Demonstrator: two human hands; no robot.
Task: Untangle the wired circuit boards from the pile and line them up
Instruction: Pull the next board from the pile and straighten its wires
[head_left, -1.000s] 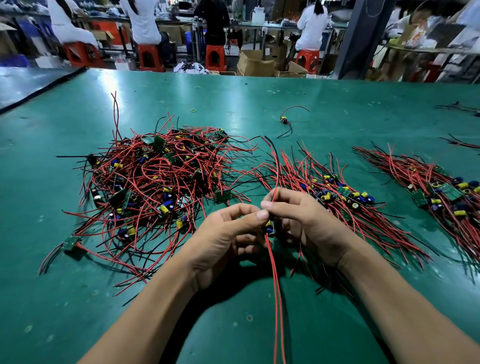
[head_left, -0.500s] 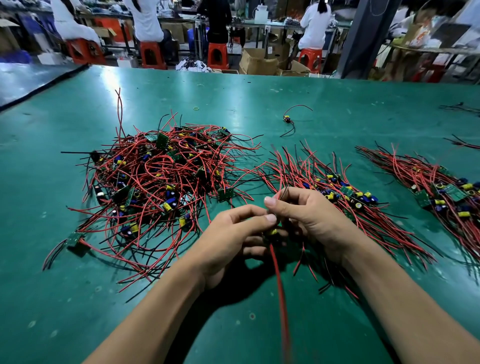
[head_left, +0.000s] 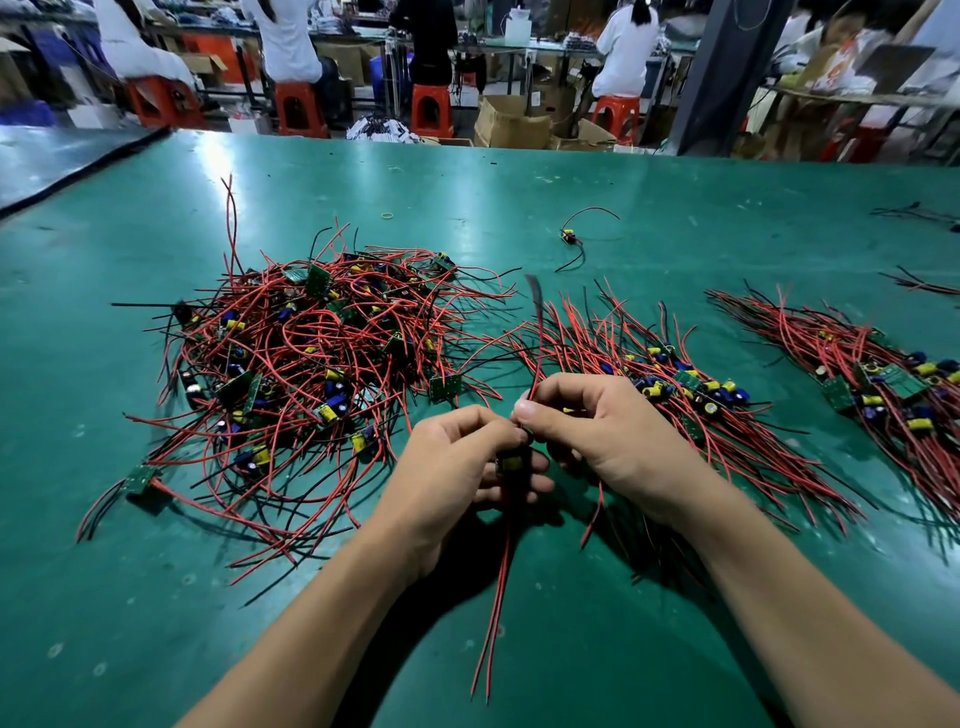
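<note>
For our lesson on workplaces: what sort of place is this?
Probably an electronics assembly workshop: a pile of wired circuit boards on a green table, workers on red stools behind, and cardboard boxes.

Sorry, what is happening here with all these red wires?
A person is sorting. The left hand holds one wired circuit board, and the right hand pinches its upper wires; the lower wires hang toward the person. The tangled pile lies on the left of the table, a lined-up row beside the right hand, another row farther right.
</note>
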